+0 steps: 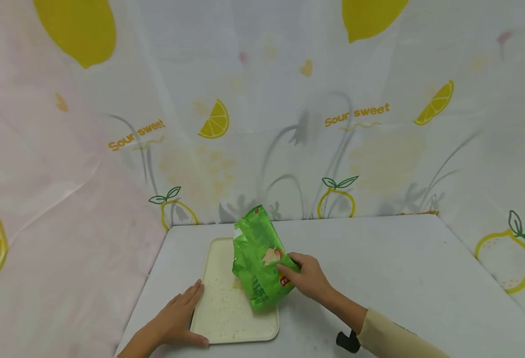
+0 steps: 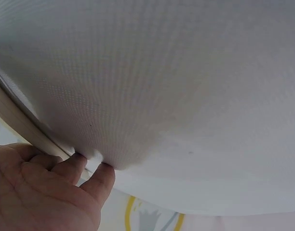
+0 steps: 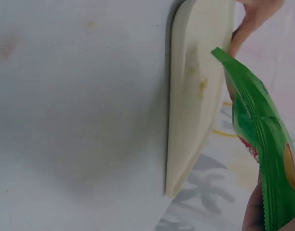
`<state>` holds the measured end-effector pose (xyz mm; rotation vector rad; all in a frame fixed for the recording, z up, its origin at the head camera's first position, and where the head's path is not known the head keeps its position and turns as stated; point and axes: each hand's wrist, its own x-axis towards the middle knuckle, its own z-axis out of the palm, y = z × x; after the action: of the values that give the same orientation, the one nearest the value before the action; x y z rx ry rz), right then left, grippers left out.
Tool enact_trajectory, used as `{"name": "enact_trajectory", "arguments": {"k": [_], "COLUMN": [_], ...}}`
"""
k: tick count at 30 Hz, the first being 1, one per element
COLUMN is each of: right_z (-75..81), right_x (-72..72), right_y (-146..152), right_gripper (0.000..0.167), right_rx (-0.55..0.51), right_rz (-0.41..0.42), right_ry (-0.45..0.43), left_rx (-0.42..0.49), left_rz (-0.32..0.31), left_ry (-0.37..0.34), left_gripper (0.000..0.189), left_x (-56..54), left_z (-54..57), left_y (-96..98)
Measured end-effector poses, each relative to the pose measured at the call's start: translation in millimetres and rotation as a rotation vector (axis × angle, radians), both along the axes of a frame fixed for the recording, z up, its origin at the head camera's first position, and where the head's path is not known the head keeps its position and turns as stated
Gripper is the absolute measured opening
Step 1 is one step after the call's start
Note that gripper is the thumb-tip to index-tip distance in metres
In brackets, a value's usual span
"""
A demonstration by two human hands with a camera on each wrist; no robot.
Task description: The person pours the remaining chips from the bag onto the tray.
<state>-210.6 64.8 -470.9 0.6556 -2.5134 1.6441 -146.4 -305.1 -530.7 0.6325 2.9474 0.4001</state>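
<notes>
A green snack bag [image 1: 260,263] with printed text slants over the right part of a cream tray [image 1: 218,318]. My right hand [image 1: 307,276] grips the bag by its right edge, thumb on the front. In the right wrist view the green bag [image 3: 263,120] is seen edge-on above the tray [image 3: 179,110]. Yellowish crumbs [image 3: 203,88] lie on the tray. My left hand [image 1: 177,315] rests at the tray's left edge, fingers extended along the rim and thumb at the near corner. The left wrist view shows the left fingers [image 2: 101,180] against the tray's side.
The tray lies on a white table [image 1: 379,268]. A black object [image 1: 348,342] sits by the right forearm, partly hidden by the sleeve. A lemon-printed curtain [image 1: 267,124] hangs behind the table and at both sides.
</notes>
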Motion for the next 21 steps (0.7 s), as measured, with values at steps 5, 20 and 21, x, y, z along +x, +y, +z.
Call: {"name": "enact_trajectory", "arguments": {"k": [5,20,21], "right_z": [0.3,2.1,2.3], "right_x": [0.1,1.7,1.6], "right_y": [-4,-12,-13], "right_gripper": [0.017,0.016,0.017], "right_rx": [-0.028,-0.03,-0.027], "right_rz": [-0.011,-0.05,-0.046], "right_ry": [0.054,0.044,0.05], "left_rx": [0.008,0.007,0.006], "left_rz": [0.002,-0.003,-0.004], "left_ry": [-0.002,-0.005,0.001], "left_gripper": [0.138,0.137,0.137], "left_x": [1.8,1.6,1.5], "left_z": [0.8,2.8,2.6], "left_y": [0.7,0.4,0.5]}}
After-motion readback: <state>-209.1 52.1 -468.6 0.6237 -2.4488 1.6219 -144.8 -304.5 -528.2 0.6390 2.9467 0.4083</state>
